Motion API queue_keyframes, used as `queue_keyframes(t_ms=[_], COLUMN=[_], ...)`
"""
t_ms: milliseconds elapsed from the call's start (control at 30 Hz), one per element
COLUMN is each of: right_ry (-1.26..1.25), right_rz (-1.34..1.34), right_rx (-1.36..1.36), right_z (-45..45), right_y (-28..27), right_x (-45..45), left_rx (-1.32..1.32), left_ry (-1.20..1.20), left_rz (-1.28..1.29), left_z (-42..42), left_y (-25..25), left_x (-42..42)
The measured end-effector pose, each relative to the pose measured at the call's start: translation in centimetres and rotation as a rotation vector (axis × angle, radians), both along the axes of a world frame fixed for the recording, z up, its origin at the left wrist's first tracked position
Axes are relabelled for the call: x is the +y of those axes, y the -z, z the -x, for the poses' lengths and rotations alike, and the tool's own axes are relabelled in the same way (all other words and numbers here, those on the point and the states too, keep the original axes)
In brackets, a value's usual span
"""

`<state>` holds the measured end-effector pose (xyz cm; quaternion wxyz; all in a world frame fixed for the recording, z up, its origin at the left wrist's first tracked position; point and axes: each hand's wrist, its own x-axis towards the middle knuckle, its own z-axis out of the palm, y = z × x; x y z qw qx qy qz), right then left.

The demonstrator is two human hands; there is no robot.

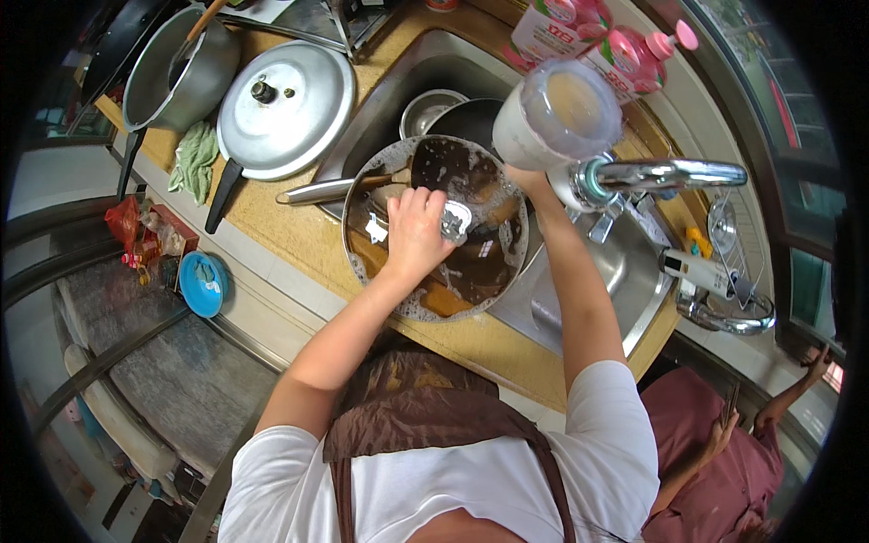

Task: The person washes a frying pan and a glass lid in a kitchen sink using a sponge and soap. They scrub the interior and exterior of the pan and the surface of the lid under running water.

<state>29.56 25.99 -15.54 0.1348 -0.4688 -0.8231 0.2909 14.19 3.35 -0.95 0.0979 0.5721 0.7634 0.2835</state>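
Observation:
A large round metal pan (347, 261) holds brown, sudsy water over the sink's left basin (434, 51). Over the water, my left hand (415, 227) is curled round a small silvery object (456, 220), its exact kind unclear. A spatula with a steel handle (316, 192) leans across the pan's left rim, its dark blade (445, 163) inside. My right hand (526, 178) is at the pan's far right rim, its fingers mostly hidden by a white tap-mounted water filter (536, 125). Behind the pan, a metal bowl (431, 108) and a dark pan (468, 119) sit in the basin.
A pressure-cooker lid (299, 102), a green cloth (195, 163) and a deep pot (210, 88) occupy the left counter. The chrome tap (672, 173) juts above the right basin (611, 265). Pink pump bottles (628, 61) line the back. Another person (713, 455) is at right.

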Motion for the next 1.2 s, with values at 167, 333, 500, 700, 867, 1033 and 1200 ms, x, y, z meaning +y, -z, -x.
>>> queue_keyframes(t_ms=[167, 333, 500, 700, 867, 1033, 1200], right_ry=[0.034, 0.019, 0.007, 0.107, -0.131, -0.594, -0.517], right_rz=[0.066, 0.244, 0.691, 0.885, 0.871, 0.148, 0.017], right_rx=[-0.193, -0.428, -0.354, 0.49, 0.581, 0.512, 0.413], right_z=[-0.2, -2.1, -4.6, -3.1, 0.9, 2.7, 5.3], right_y=[3.0, 7.8, 10.6, 0.4, -13.6, -13.0, -10.1], right_x=[2.3, -1.5, -4.6, 1.6, -1.5, -10.9, -8.5], left_rx=[-0.001, -0.015, -0.001, -0.012, -0.004, -0.027, -0.063], left_ry=[-0.006, -0.013, -0.011, -0.024, -0.022, -0.013, 0.029], left_rz=[-0.047, -0.04, -0.033, -0.042, -0.057, -0.089, -0.096], left_z=[-0.1, -0.2, -0.2, -0.1, -0.2, -0.3, 0.0], left_y=[-0.1, -0.2, -0.2, 0.1, 0.4, 0.1, 0.5], left_x=[0.0, -0.2, 0.0, -0.2, -0.1, 0.1, 0.1])
